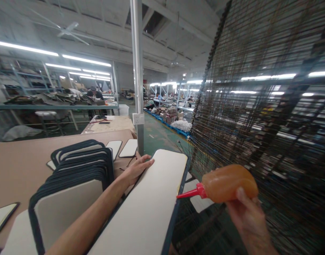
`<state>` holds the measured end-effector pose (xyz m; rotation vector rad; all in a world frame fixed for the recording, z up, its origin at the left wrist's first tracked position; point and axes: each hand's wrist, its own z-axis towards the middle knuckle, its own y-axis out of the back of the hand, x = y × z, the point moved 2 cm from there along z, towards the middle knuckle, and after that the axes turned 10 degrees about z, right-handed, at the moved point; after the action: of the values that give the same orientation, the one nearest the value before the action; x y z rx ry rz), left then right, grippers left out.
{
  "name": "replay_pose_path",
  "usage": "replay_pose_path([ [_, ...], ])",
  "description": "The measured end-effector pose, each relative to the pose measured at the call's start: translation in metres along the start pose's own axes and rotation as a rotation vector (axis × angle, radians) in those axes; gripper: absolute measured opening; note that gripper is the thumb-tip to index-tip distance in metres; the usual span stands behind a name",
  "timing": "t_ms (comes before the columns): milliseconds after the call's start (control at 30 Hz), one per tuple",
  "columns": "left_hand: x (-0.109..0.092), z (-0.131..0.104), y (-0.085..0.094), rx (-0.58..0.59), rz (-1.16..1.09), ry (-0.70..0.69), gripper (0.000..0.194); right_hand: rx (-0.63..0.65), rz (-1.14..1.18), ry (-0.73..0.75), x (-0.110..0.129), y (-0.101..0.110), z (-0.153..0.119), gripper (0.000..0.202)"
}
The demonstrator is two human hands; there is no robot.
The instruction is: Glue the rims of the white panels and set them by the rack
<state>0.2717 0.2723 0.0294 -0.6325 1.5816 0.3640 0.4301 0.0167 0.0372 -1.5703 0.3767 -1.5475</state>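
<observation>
My left hand grips the left edge of a long white panel with rounded corners and a dark border. Its thumb and fingers lie at that edge, near the far end. In my right hand is a squeeze bottle of amber liquid, tipped on its side. The bottle's red nozzle points left, its tip at the panel's right edge. A thin yellowish line runs along that edge beyond the tip. The near end of the panel passes out of view.
A row of similar dark-edged panels stands on the brown-covered table at left. Smaller white pieces lie behind it. A metal post with a socket rises ahead. Wire mesh racks fill the right side.
</observation>
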Motion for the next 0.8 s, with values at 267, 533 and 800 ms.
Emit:
replay_pose_path([
  [267, 0.000, 0.012, 0.001, -0.062, 0.001, -0.004, 0.032, 0.019, -0.047, 0.009, -0.001, 0.001, -0.007, 0.047],
  [533, -0.004, 0.019, 0.003, -0.130, -0.028, -0.012, 0.031, -0.026, -0.067, -0.041, -0.002, 0.008, -0.011, 0.055],
  [800, -0.004, 0.029, 0.011, -0.183, -0.025, -0.014, 0.029, -0.021, -0.079, -0.051, 0.000, 0.008, -0.017, 0.058],
])
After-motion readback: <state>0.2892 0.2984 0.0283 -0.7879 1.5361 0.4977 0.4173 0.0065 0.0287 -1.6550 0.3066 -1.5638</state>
